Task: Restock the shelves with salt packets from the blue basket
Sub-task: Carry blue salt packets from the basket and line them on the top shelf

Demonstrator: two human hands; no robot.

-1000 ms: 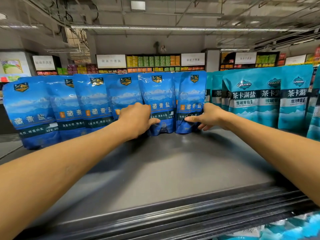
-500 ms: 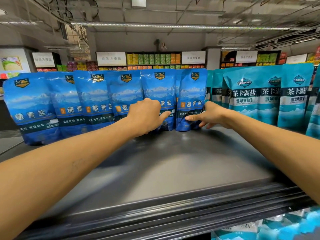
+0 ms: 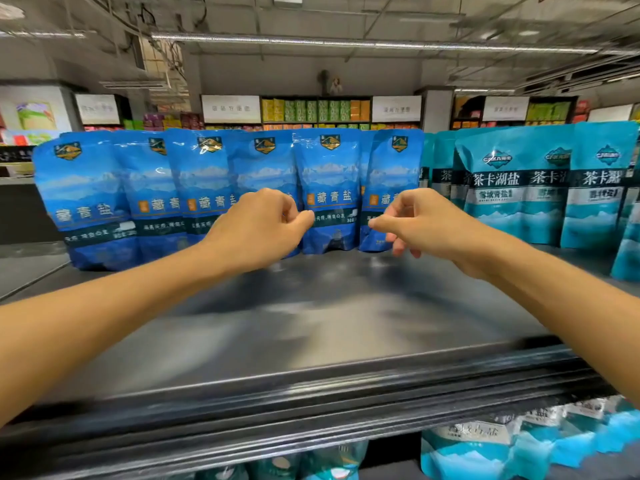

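Several blue salt packets [image 3: 329, 188] stand upright in a row at the back of the dark shelf [image 3: 311, 323]. My left hand [image 3: 263, 226] hovers in front of the row with fingers loosely curled, holding nothing. My right hand [image 3: 419, 223] hangs just in front of the rightmost blue packet [image 3: 394, 174], fingers relaxed and empty. Neither hand touches a packet. The blue basket is out of view.
Teal salt packets [image 3: 519, 192] stand to the right on the same shelf, and more teal packets [image 3: 485, 445] lie on the shelf below. The shelf's front lip [image 3: 311, 410] runs across the bottom. Store aisles and signs fill the background.
Both hands have let go of the two rightmost blue packets and pulled back from the row. The packets stay standing.
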